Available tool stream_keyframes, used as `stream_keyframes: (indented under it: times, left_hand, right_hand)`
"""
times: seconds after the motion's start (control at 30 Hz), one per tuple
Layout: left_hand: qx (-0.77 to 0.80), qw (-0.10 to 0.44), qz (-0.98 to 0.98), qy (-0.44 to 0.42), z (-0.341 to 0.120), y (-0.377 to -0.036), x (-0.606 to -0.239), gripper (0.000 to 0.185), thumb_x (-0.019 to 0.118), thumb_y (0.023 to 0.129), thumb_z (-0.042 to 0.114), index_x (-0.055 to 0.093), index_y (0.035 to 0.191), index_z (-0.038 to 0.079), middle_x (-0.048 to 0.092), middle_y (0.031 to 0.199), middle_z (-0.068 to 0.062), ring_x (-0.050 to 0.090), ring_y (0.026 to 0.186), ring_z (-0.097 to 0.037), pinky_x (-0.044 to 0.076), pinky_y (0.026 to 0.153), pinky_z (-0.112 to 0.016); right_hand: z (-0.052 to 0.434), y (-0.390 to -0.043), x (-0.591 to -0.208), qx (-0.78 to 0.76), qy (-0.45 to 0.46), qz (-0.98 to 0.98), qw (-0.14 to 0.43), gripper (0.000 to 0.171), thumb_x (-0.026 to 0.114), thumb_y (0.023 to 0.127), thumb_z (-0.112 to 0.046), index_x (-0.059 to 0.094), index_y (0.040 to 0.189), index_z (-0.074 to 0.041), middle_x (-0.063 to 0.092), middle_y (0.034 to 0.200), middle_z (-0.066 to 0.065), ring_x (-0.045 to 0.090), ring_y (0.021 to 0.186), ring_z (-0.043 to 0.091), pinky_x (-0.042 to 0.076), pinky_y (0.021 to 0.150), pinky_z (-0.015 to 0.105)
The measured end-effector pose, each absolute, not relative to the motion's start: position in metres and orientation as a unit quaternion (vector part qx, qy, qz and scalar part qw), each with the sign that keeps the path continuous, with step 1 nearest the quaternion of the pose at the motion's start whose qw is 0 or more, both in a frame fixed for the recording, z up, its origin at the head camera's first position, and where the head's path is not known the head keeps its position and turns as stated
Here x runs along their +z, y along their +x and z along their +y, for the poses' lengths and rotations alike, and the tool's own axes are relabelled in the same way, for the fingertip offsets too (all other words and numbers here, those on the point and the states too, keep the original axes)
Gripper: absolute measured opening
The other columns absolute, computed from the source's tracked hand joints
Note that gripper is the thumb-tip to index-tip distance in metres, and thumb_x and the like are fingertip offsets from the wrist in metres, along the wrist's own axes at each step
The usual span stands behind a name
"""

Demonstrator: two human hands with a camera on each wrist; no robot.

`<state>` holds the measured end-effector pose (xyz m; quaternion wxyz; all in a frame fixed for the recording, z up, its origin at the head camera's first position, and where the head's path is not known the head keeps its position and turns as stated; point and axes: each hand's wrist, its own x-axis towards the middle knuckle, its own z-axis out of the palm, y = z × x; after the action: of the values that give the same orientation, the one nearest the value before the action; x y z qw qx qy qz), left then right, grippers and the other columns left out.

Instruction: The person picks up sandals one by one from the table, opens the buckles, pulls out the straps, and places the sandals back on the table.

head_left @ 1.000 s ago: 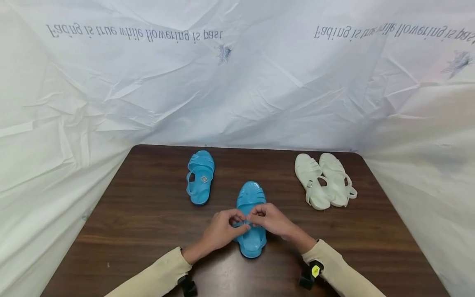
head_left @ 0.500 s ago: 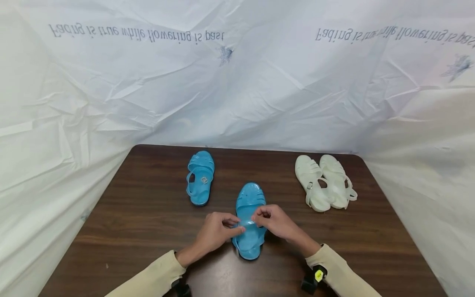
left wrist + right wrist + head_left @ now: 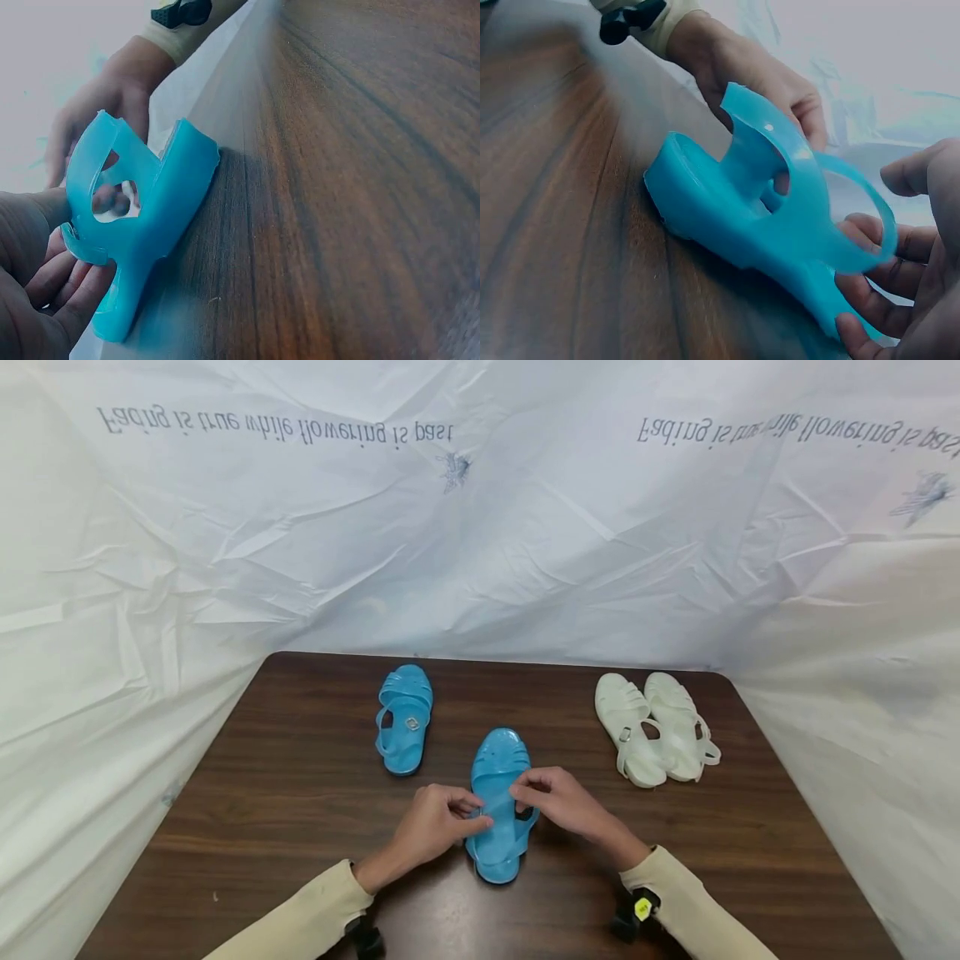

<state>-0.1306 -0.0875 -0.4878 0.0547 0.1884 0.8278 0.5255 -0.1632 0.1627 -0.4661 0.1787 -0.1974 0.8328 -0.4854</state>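
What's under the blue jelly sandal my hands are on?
The blue jelly sandal lies on the dark wooden table; nothing else shows beneath it. Both hands cover its strap area.

A dark wood-grain surface (image 3: 300, 793) is carrying four sandals. One blue sandal (image 3: 497, 806) is lying near the front middle, toe pointing away. A second blue sandal (image 3: 405, 718) is sitting further back to its left, well apart. A pair of white sandals (image 3: 656, 725) is resting side by side, touching, toward the back right corner.
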Motion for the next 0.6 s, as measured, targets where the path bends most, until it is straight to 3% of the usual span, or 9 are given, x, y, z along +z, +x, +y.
stream_keyframes:
  times: [0.27, 0.43, 0.6]
  left_hand:
    - [0.523, 0.047, 0.829, 0.193, -0.087, -0.132, -0.487, 0.025, 0.084, 0.087, 0.031, 0.08, 0.102, 0.011, 0.077, 0.092, 0.001, 0.071, 0.079, -0.004, 0.059, 0.07, -0.023]
    - [0.541, 0.045, 0.82, 0.183, -0.09, -0.13, -0.492, 0.029, 0.084, 0.087, 0.034, 0.08, 0.103, 0.01, 0.078, 0.093, 0.0, 0.072, 0.08, -0.005, 0.059, 0.071, -0.023]
    - [0.556, 0.019, 0.813, 0.172, -0.096, -0.127, -0.498, 0.028, 0.084, 0.086, 0.034, 0.081, 0.1, 0.01, 0.077, 0.09, 0.002, 0.072, 0.078, -0.007, 0.059, 0.07, -0.025]
  right_hand:
    - [0.141, -0.167, -0.468, -0.442, -0.234, 0.849, 0.17, 0.02, 0.066, 0.101, -0.032, 0.079, 0.09, -0.021, 0.066, 0.074, -0.008, 0.05, 0.058, 0.007, 0.043, 0.054, 0.025]
    - [0.139, -0.166, -0.471, -0.467, -0.225, 0.831, 0.201, 0.025, 0.067, 0.1, -0.028, 0.076, 0.081, -0.016, 0.069, 0.074, -0.003, 0.051, 0.06, 0.008, 0.042, 0.054, 0.025]
    - [0.145, -0.163, -0.476, -0.492, -0.188, 0.825, 0.205, 0.027, 0.068, 0.1, -0.024, 0.075, 0.08, -0.007, 0.067, 0.073, 0.001, 0.057, 0.068, 0.014, 0.048, 0.06, 0.028]
